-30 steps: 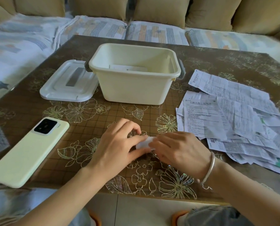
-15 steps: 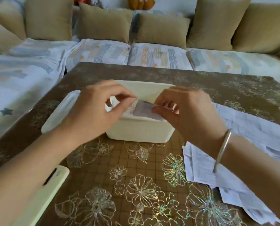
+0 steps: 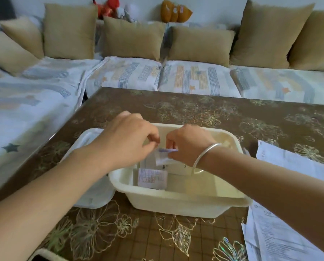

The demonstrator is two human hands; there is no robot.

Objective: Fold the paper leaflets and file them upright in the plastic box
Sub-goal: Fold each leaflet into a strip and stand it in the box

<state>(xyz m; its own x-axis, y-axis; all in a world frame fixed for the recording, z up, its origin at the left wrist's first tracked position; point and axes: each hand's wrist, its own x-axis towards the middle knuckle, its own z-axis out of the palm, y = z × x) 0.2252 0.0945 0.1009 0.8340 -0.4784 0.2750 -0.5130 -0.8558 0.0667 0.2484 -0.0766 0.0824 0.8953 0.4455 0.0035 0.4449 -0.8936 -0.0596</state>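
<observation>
1. The brown table with a gold flower pattern (image 3: 195,110) carries everything, and nothing on it blocks the reach.
2. The cream rectangular plastic box (image 3: 176,203) stands open near the table's middle. Papers occupy its left part and the right part of its floor is bare, so the new piece is probably best set against those already standing, where each props the other.
3. Loose white printed paper sheets (image 3: 281,240) lie spread to the right of the box, unfolded, so much of the task remains.
4. A flat white plastic lid (image 3: 93,194) lies just beside the box's left wall, under the left forearm and out of the way.
5. The left hand (image 3: 127,140) and right hand (image 3: 189,146) reach over the box with fingers curled, each pinching one end of the same paper.
6. That small folded white leaflet (image 3: 163,157) hangs between them above the box floor. It should go down straight and be released only once its lower edge rests.
7. A folded printed leaflet already filed (image 3: 152,178) stands just below, where a careless knuckle could tip it.
</observation>
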